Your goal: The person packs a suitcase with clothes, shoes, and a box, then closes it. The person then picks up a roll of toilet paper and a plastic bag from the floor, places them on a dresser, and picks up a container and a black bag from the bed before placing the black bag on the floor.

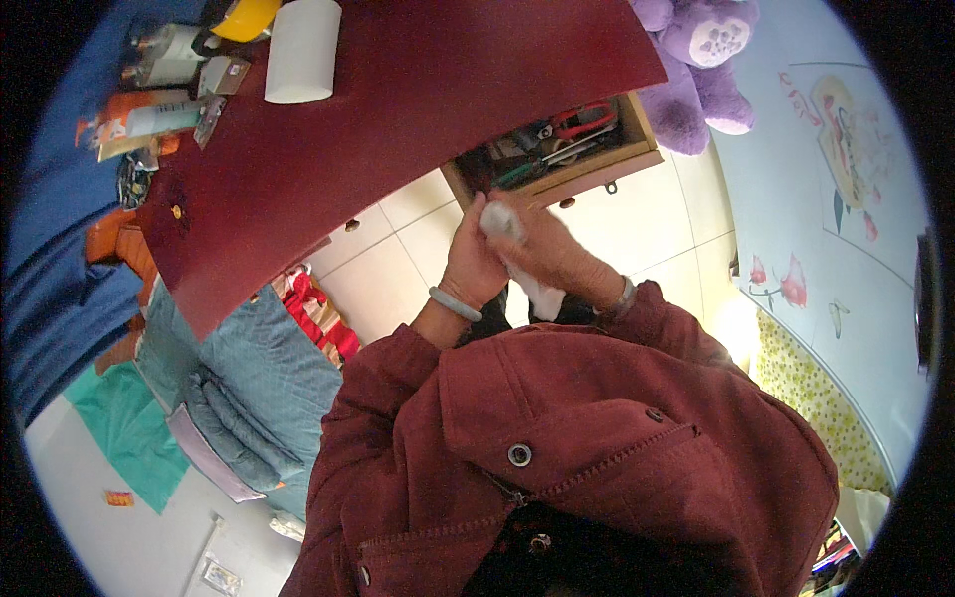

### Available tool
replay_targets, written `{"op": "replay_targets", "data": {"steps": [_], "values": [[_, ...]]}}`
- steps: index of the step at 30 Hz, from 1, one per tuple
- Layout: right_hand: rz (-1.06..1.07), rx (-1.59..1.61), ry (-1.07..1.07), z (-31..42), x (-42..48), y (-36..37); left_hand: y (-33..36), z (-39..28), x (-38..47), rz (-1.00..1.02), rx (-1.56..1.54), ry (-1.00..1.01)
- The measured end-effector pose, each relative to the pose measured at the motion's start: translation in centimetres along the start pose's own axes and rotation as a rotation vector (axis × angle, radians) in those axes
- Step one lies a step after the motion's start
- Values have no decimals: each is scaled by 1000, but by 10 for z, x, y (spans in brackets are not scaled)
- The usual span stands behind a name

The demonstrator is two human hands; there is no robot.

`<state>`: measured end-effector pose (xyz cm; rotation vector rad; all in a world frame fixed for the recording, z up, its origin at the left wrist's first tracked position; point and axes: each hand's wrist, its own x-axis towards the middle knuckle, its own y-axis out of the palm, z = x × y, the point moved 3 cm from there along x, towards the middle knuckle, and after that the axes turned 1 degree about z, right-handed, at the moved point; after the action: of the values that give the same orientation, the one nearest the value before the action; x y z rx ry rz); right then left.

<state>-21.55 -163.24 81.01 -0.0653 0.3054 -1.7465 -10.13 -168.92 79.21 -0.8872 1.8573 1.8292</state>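
My left hand (475, 261), with a pale bangle at its wrist, grips one side of a crumpled white tissue or cloth (541, 293). From the other side my right hand (558, 250) wraps its fingers around the same white wad. A loose end hangs below my palms. Whether something is folded inside it I cannot tell. Both hands are just in front of a pulled-out wooden drawer (647, 119). Inside lie red-handled pliers (593, 122), a green-handled tool (517, 174) that looks like a screwdriver, and other tools, partly in shadow.
Over the drawer extends a dark red tabletop (388, 97). A white paper roll (302, 52) and several bottles (164, 118) stand towards its far left. A purple plush toy (683, 97) is right of the table. At left is a bed with a blue-grey cover (246, 351).
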Motion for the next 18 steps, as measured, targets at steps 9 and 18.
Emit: {"op": "replay_targets", "data": {"steps": [9,18], "values": [[-154,328,457,-94,-32,-15,-1,-28,-14,-170,661,16],[11,907,614,-110,-26,-15,-51,4,-11,-267,1267,-65]]}}
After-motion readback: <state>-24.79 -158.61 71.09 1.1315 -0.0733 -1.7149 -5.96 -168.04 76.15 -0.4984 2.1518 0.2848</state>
